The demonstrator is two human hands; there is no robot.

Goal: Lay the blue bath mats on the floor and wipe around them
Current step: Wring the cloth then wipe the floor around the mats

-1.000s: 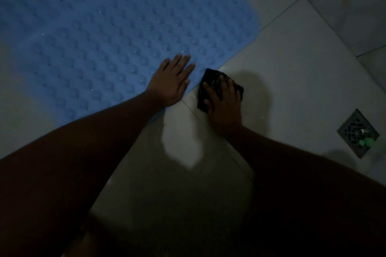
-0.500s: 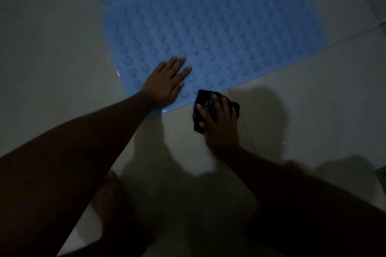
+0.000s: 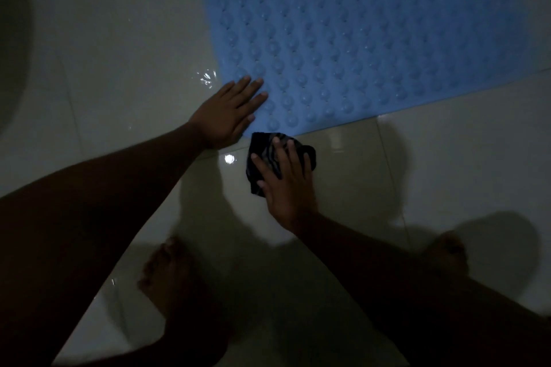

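Two bare feet (image 3: 167, 271) are standing on the shiny floor tiles (image 3: 447, 158). The right hand (image 3: 286, 185) is pressing a dark cloth (image 3: 310, 155) flat, fingers spread, just beside the blue bath mat (image 3: 357, 48). The left hand (image 3: 229, 116) is lying flat on the mat's corner, fingers close together. The mat is already down; wiping looks unfinished, since water drops (image 3: 207, 77) are shining near its edge.

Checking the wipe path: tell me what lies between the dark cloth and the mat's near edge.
Nothing: in the head view, the dark cloth under the right hand reaches the blue mat edge; no bare tile floor shows between.
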